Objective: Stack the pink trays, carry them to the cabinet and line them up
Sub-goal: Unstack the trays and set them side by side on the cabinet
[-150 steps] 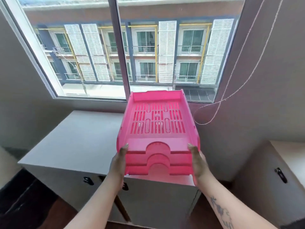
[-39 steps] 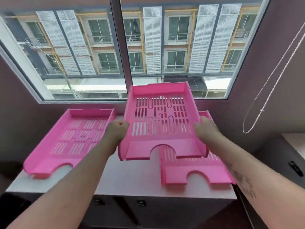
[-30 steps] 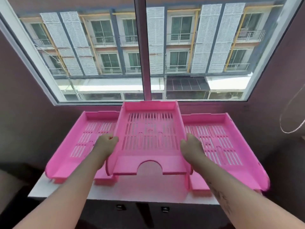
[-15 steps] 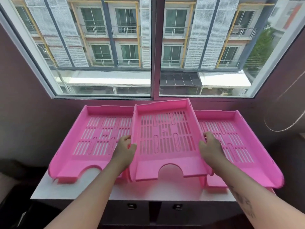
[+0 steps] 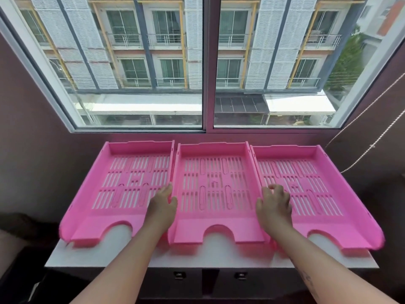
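Three pink slotted trays lie side by side on the white cabinet top (image 5: 210,257) under the window. The left tray (image 5: 122,185) and the right tray (image 5: 311,185) flank the middle tray (image 5: 213,183), their side walls nearly touching. My left hand (image 5: 162,207) grips the middle tray's left wall, thumb inside and fingers outside. Curled over its right wall is my right hand (image 5: 274,205). The middle tray rests flat on the cabinet, and all three notched front edges face me.
A large sliding window (image 5: 206,62) rises right behind the trays. A beaded blind cord (image 5: 370,145) hangs at the right wall. Dark walls close in on both sides. Two cabinet door handles (image 5: 178,274) show below the top's front edge.
The middle tray, held tilted above the other two a moment ago, has come down flat between them. Both hands stay on its side walls.
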Demonstrator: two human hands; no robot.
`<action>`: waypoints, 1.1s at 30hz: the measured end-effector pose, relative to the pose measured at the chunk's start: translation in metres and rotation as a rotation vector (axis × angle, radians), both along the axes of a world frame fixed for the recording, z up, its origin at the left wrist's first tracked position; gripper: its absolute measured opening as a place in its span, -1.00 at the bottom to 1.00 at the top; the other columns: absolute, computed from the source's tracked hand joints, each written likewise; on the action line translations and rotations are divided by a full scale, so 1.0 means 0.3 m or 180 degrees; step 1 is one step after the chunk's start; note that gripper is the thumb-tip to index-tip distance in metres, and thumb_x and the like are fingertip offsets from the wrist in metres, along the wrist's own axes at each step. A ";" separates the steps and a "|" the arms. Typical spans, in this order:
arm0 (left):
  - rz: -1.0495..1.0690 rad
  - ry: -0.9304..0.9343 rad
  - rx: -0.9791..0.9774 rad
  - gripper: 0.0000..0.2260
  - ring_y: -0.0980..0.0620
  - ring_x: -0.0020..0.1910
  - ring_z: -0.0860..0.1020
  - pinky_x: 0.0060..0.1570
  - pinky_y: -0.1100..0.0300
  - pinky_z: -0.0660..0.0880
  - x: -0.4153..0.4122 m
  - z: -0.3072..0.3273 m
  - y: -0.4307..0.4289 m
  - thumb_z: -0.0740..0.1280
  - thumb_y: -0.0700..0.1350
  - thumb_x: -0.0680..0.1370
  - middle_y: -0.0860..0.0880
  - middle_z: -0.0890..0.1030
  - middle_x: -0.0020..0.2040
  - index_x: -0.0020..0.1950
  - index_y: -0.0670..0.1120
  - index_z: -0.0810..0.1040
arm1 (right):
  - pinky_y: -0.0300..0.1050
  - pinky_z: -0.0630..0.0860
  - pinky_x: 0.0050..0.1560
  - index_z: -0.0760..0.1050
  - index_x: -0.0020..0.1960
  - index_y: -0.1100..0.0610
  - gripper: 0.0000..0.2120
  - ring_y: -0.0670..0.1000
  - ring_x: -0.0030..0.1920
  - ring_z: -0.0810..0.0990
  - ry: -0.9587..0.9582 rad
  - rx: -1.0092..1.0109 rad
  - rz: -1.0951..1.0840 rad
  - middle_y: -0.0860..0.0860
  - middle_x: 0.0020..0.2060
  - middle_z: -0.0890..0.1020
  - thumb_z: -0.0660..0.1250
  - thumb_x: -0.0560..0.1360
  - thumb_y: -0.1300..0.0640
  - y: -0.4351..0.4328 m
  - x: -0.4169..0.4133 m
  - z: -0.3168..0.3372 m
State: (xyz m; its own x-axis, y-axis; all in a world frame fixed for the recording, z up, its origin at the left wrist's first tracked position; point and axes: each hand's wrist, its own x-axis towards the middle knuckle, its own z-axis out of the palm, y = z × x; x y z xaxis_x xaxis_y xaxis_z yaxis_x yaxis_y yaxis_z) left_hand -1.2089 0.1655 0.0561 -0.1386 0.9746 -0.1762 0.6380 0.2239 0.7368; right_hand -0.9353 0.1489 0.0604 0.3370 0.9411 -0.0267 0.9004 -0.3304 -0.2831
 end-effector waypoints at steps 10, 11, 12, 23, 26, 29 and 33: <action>0.0312 0.0024 -0.0011 -0.47 -0.02 -0.28 0.49 -0.36 0.02 0.58 0.043 -0.027 -0.013 0.15 -0.15 0.67 0.13 0.51 -0.07 0.63 0.02 0.06 | -0.20 0.40 -0.43 -0.21 0.63 0.04 -0.28 0.07 -0.17 0.60 0.0909 -0.0177 0.0210 0.09 0.52 0.27 0.12 0.61 0.23 -0.040 0.033 -0.068; 0.0331 0.0013 -0.0009 -0.47 0.01 -0.29 0.48 -0.33 0.00 0.60 0.042 -0.029 -0.014 0.16 -0.13 0.67 0.22 0.38 -0.19 0.62 0.01 0.09 | -0.18 0.42 -0.36 -0.19 0.63 0.06 -0.29 0.11 -0.05 0.63 0.0987 -0.0220 0.0201 0.08 0.55 0.23 0.12 0.61 0.24 -0.039 0.033 -0.065; 0.0339 0.0041 0.0007 -0.48 0.11 -0.32 0.45 -0.38 0.09 0.58 0.039 -0.033 -0.011 0.16 -0.13 0.67 0.24 0.38 -0.17 0.62 0.01 0.11 | -0.17 0.42 -0.30 -0.18 0.63 0.06 -0.29 0.13 0.04 0.62 0.1052 -0.0275 0.0232 0.07 0.58 0.18 0.12 0.61 0.24 -0.036 0.033 -0.063; 0.0012 0.0092 -0.0266 -0.45 -0.15 0.56 0.22 0.45 -0.18 0.22 0.023 -0.017 0.101 0.16 0.05 0.66 -0.06 0.23 0.60 0.62 0.05 0.06 | 0.10 0.49 0.26 -0.22 0.63 0.01 -0.21 0.23 0.38 0.46 0.1542 -0.0377 0.0443 0.03 0.62 0.05 0.20 0.59 0.25 0.101 0.051 -0.045; 0.0020 -0.0045 -0.0166 -0.43 -0.13 0.56 0.22 0.48 -0.18 0.22 0.022 -0.008 0.076 0.18 0.09 0.64 -0.07 0.22 0.60 0.61 -0.01 0.09 | 0.07 0.18 0.48 -0.15 0.62 0.03 -0.22 0.09 0.58 0.13 0.1628 -0.0188 0.0540 0.00 0.62 0.04 0.28 0.59 0.05 0.082 0.065 -0.040; 0.0061 0.0049 0.0094 -0.41 -0.10 0.54 0.26 0.45 -0.10 0.26 0.027 -0.028 -0.039 0.20 0.09 0.63 -0.05 0.25 0.59 0.61 -0.03 0.11 | 0.08 0.23 0.47 -0.10 0.62 0.01 -0.13 0.04 0.57 0.15 0.1481 0.0019 0.0600 -0.04 0.61 0.09 0.31 0.52 -0.19 -0.034 0.087 -0.043; 0.0054 0.0554 0.0145 -0.30 -0.18 0.32 0.49 0.19 -0.11 0.50 0.030 -0.099 -0.164 0.24 0.17 0.58 -0.11 0.52 0.33 0.61 0.07 -0.03 | 0.06 0.12 0.52 -0.04 0.62 0.03 -0.06 0.06 0.56 0.21 0.0745 -0.0188 0.0524 -0.03 0.58 0.22 0.23 0.44 -0.40 -0.161 0.111 -0.088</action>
State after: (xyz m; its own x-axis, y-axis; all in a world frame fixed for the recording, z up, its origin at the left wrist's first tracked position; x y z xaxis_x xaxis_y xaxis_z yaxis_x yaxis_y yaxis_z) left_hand -1.2000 0.1162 0.0265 -0.1797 0.9782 -0.1039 0.7531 0.2047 0.6253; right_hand -0.9020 0.1007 0.0339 0.1582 0.9771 -0.1422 0.8556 -0.2075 -0.4742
